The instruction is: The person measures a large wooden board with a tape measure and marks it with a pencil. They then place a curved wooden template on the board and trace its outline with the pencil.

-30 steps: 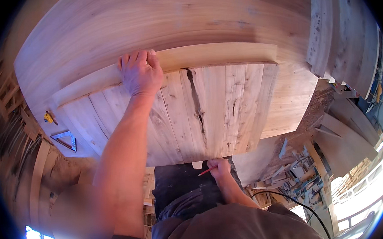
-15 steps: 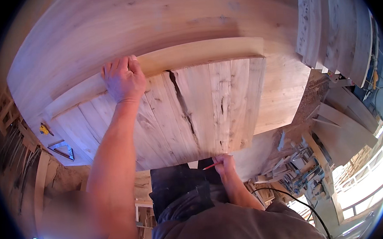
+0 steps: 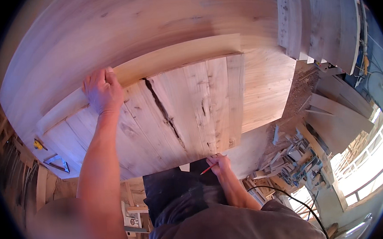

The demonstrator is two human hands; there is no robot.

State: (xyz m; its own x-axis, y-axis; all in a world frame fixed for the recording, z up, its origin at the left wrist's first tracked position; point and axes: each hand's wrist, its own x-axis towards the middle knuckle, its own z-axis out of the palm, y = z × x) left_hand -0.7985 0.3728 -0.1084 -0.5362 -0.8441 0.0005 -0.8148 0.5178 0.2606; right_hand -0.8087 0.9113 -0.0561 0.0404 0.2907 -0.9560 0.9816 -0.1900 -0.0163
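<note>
A wide panel of pale planks (image 3: pixel 176 89) with a long dark crack (image 3: pixel 161 106) lies in front of me on a larger wooden surface. Along its far edge runs a long, plain wooden strip (image 3: pixel 183 51). My left hand (image 3: pixel 103 90) reaches across the panel and is closed over this strip, left of the crack; its fingertips are partly hidden. At the panel's near edge, my right hand (image 3: pixel 220 163) pinches a red pencil (image 3: pixel 207 169), whose tip points down and to the left.
A triangular square (image 3: pixel 56 163) and a small yellow tool (image 3: pixel 38 144) lie by the panel's left end. Several boards (image 3: pixel 321 21) are stacked at the far right. Offcuts (image 3: pixel 290 155) crowd the right side, and a black cable (image 3: pixel 292 197) curves beside me.
The whole scene has shifted a little left in view. Both hands keep their places on the work; the pencil in my right hand now tilts more steeply downward.
</note>
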